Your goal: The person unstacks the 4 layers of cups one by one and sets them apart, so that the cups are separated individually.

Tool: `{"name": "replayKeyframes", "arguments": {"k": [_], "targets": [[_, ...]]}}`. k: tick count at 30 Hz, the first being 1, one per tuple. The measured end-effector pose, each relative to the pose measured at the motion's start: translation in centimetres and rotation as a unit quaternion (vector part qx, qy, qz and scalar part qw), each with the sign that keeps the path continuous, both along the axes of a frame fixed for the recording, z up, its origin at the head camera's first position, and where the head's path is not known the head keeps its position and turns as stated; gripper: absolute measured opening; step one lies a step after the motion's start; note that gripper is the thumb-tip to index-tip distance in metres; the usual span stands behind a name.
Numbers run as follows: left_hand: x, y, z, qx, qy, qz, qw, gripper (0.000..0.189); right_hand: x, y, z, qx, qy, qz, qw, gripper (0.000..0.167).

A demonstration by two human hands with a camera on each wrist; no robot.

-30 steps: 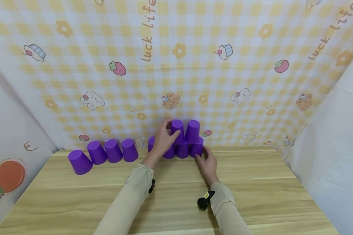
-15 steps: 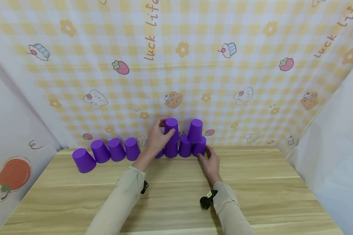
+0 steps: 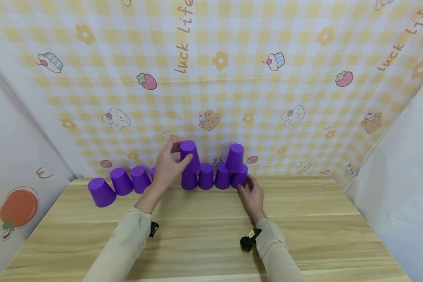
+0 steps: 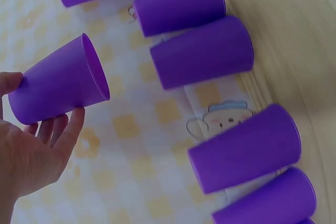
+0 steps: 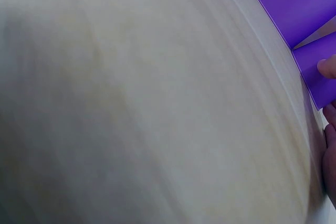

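My left hand holds an upside-down purple cup between thumb and fingers. In the left wrist view this held cup hangs apart from the standing cups, its open rim facing the table side. Below it in the head view stands the leftmost cup of a bottom row, with two more cups to its right. At the row's right end, my right hand grips the bottom cup, thumb on its front and fingers round its right side. One upper cup rests at that end, over the two rightmost cups.
Several more upside-down cups stand in a line on the left, the nearest one slightly forward; my left hand partly hides the last. A checked cloth rises directly behind the wooden table.
My left hand has carried its cup leftward, from beside the upper cup to above the bottom row's left end. My right hand keeps its grip at the right end. The head view has shifted slightly.
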State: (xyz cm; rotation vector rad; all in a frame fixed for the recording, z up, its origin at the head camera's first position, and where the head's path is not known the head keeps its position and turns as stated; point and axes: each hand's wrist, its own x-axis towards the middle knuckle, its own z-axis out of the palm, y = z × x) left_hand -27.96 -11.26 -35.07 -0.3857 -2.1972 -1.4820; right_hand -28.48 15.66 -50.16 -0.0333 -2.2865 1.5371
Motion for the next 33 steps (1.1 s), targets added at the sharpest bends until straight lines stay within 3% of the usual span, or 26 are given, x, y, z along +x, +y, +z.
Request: {"name": "replayKeyframes", "arguments": {"k": [7, 19, 27, 33], "targets": [[0.8, -2.6, -0.1, -0.003, 0.001, 0.032, 0.9995, 0.046, -0.1, -0.1, -0.1, 0.004, -0.003, 0.001, 1.0, 0.049], [2.3, -5.8, 0.1, -0.025, -0.003, 0.056, 0.9981, 0.05, 0.1, 0.0, 0.1, 0.001, -0.013, 0.005, 0.9999, 0.048], [3.6, -7.7, -0.6, -0.041, 0.017, 0.089, 0.995, 0.049, 0.1, 0.1, 0.2, -0.004, -0.006, 0.002, 1.0, 0.047], [4.5, -9.2, -1.1, -0.041, 0.011, 0.107, 0.9934, 0.049, 0.1, -0.1, 0.2, 0.002, -0.01, 0.001, 0.9999, 0.048]]}}
